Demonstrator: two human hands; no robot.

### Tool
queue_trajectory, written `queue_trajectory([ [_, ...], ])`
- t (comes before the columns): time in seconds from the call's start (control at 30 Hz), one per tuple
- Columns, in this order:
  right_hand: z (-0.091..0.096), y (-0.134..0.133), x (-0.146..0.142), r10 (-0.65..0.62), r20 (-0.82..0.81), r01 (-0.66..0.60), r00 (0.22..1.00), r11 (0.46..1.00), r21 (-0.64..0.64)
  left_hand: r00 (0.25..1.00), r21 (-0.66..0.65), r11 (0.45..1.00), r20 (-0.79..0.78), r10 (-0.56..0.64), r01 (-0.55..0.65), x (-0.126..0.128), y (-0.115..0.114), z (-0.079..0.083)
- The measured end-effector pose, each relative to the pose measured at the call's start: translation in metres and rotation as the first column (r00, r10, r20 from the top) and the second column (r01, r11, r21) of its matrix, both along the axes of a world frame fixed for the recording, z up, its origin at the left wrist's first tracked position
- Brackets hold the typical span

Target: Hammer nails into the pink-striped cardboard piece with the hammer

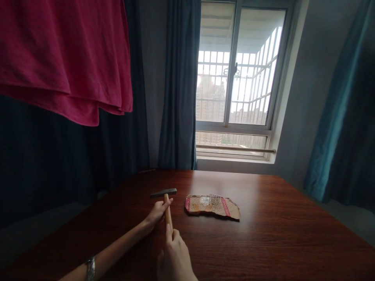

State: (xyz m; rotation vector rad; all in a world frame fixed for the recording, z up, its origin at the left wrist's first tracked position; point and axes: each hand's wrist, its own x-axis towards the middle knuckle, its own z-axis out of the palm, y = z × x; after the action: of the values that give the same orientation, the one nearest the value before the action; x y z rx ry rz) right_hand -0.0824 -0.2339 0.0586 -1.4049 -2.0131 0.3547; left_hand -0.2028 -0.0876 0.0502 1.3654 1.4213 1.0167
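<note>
Hammer was in both hands, over the near half of the glossy red-brown wood-grain table [272, 222]. Left hand [157, 214] was closed round the handle just below the head, thumb up along the wood; right hand [176, 251] was wrapped round the lower end. Hands were close but apart, a short run of bare handle between them.

The hammer [168, 217] itself: straight pale wooden handle, slim dark-grey metal head lying crosswise, tapering toward its left end, blunter at the right. Couldn't tell from where I stood whether it touched the tabletop.

Just right of it, flat on the table: an irregular tan cardboard-like piece [218, 208], ragged lower edge, pink bands near both ends, whitish patch mid-top, dark specks all over. A row of thin dark nails [215, 198] stood upright at its upper middle. Slanted dark marks ran along its upper right edge, too small to identify.

Silvery bracelet [91, 268] on the left wrist.
</note>
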Motion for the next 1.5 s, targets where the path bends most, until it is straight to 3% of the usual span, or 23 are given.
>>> queue_trajectory([
  [0.13,-0.007,-0.008,-0.02,0.142,-0.053,-0.14,0.988,0.989,0.035,0.996,0.039,0.998,-0.077,0.047,-0.044,-0.04,0.013,-0.011],
  [0.23,-0.013,-0.015,-0.021,0.19,-0.107,-0.19,0.976,0.982,0.011,0.983,0.035,0.998,-0.173,0.052,-0.047,-0.068,0.022,-0.01],
  [0.47,-0.025,-0.014,0.015,0.127,-0.159,-0.119,0.979,0.991,0.058,0.945,0.024,0.999,-0.323,0.053,-0.047,-0.105,0.025,0.009],
  [0.67,-0.027,-0.012,0.05,0.073,-0.216,-0.059,0.974,0.996,0.07,0.926,-0.023,0.999,-0.378,0.022,-0.033,-0.125,0.036,-0.005],
  [0.87,-0.014,-0.018,0.075,0.067,-0.346,-0.052,0.936,0.997,0.052,0.86,0.042,0.999,-0.508,0.036,-0.017,-0.135,0.047,-0.004],
  [1.07,-0.001,-0.018,0.105,0.022,-0.417,-0.03,0.909,0.999,-0.012,0.728,0.081,0.996,-0.682,0.073,-0.024,-0.143,0.051,0.004],
  [1.37,-0.008,0.021,0.168,-0.141,-0.347,0.157,0.927,0.987,0.02,0.605,0.076,0.997,-0.793,0.068,-0.012,-0.143,0.057,-0.005],
  [1.5,-0.007,0.043,0.199,-0.184,-0.281,0.217,0.942,0.972,0.089,0.509,0.044,0.998,-0.86,0.021,0.035,-0.143,0.057,-0.002],
])
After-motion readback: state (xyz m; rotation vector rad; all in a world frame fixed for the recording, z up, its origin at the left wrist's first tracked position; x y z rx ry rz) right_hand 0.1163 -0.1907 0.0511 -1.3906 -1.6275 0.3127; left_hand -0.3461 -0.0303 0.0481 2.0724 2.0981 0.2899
